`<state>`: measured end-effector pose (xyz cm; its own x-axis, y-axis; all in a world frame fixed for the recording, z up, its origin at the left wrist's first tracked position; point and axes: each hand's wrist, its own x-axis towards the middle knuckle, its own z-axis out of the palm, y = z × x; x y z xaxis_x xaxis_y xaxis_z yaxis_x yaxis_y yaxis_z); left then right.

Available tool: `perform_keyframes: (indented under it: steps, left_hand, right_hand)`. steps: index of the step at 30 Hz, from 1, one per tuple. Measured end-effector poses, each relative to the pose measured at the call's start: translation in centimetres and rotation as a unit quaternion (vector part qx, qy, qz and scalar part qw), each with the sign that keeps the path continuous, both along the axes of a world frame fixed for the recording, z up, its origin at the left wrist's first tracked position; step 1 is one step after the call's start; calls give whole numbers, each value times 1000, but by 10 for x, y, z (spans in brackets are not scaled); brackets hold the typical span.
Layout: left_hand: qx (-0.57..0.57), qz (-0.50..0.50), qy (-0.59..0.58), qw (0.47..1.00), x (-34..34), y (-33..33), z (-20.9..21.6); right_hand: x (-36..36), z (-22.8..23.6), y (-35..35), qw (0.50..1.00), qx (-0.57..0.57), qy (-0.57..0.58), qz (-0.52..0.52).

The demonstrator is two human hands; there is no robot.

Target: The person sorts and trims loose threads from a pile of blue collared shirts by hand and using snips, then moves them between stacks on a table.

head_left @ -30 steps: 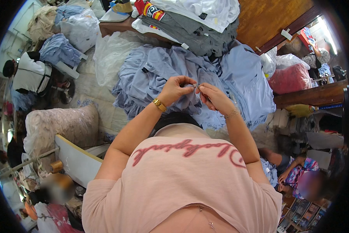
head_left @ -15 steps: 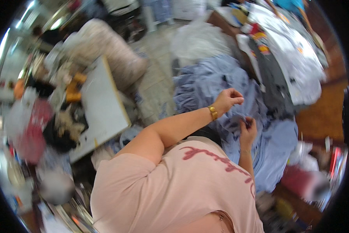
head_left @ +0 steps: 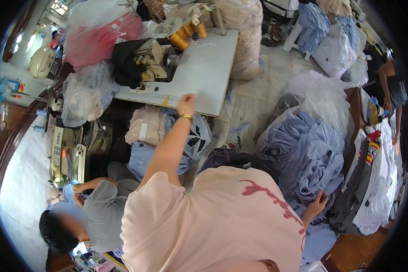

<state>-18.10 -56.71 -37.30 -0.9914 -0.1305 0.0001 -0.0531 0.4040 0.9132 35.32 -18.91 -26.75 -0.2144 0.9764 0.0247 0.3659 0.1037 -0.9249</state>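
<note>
blue garment pile (head_left: 306, 158) sits at right; right hand (head_left: 319, 199) rests on its lower edge, grip unclear. left hand (head_left: 186, 100) reaches to white sewing table (head_left: 204, 72) edge, fingers hidden. hands well apart. pin the fabric, reach without dragging it.

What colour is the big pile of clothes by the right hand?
Light blue. The pile beside the right hand shows best in the head view.

Pale pink short-sleeved T-shirt (head_left: 213, 217), red cursive script across the chest, gold bracelet (head_left: 186, 116) on left wrist
</note>
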Motion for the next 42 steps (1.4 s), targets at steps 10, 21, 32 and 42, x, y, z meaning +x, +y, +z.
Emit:
perform_keyframes:
  steps: [10,21,32,42]
  left_hand:
    - [-231,209,-13,950,-87,-163,-2]
    - [-436,25,38,899,-114,-159,3]
    - [-228,-238,213,920,-83,5,16]
    - [-142,-215,133,957,-74,13,5]
  right_hand:
    - [14,-2,9,995,-54,-17,-76]
    - [9,2,14,976,-134,-70,-156]
    - [23,-30,12,986,-3,-18,-163]
    - [-18,17,-28,980,-66,38,-183]
